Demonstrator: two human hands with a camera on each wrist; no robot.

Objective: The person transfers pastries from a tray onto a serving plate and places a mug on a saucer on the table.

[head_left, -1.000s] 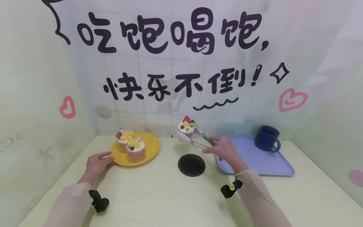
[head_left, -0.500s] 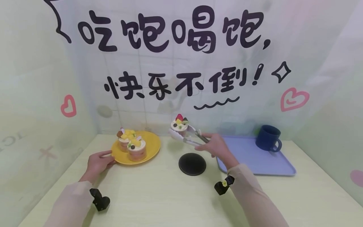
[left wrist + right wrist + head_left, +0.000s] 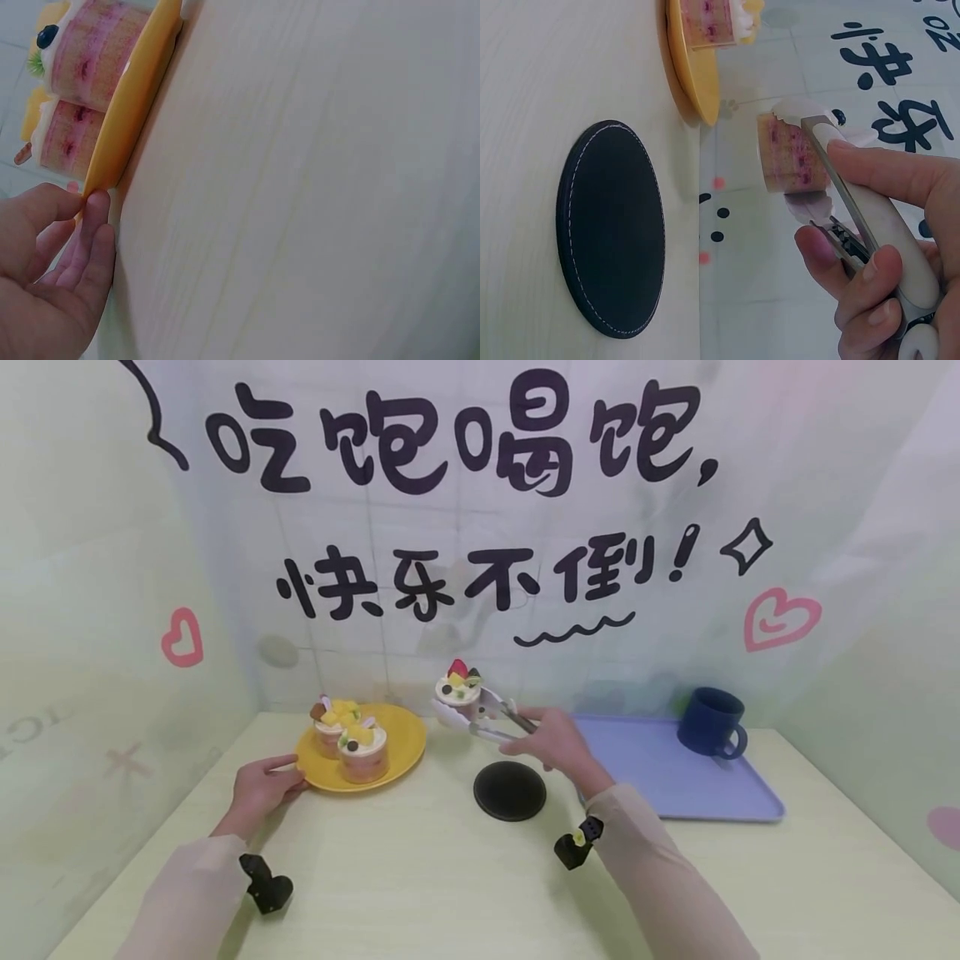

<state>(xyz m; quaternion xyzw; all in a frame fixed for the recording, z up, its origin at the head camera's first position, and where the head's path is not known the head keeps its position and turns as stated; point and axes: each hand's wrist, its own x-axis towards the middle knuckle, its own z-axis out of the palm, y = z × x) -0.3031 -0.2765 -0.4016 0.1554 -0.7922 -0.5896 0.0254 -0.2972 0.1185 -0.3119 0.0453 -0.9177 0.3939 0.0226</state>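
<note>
My left hand (image 3: 262, 789) pinches the near-left rim of a yellow plate (image 3: 408, 735) between thumb and fingers. Two small cream-topped cake cups with fruit stand on that plate, the front cake cup (image 3: 365, 760) partly covering the back cake cup (image 3: 327, 735). In my right hand (image 3: 555, 743) is a pair of tongs (image 3: 487, 731) with pale tips and metal arms. Between the tong tips a third cake cup (image 3: 459, 692), topped with a strawberry, is held upright in the air right of the plate. The right wrist view shows its pink layered side (image 3: 791, 154).
A round black coaster (image 3: 510, 791) lies on the table in front of the tongs. To the right, a lavender tray (image 3: 675, 785) carries a dark blue mug (image 3: 710, 721) at its back corner. A printed wall sheet (image 3: 420, 652) closes off the back.
My right hand has moved left with the tongs, bringing the strawberry-topped cake cup closer to the yellow plate. My left hand stays on the plate's rim.
</note>
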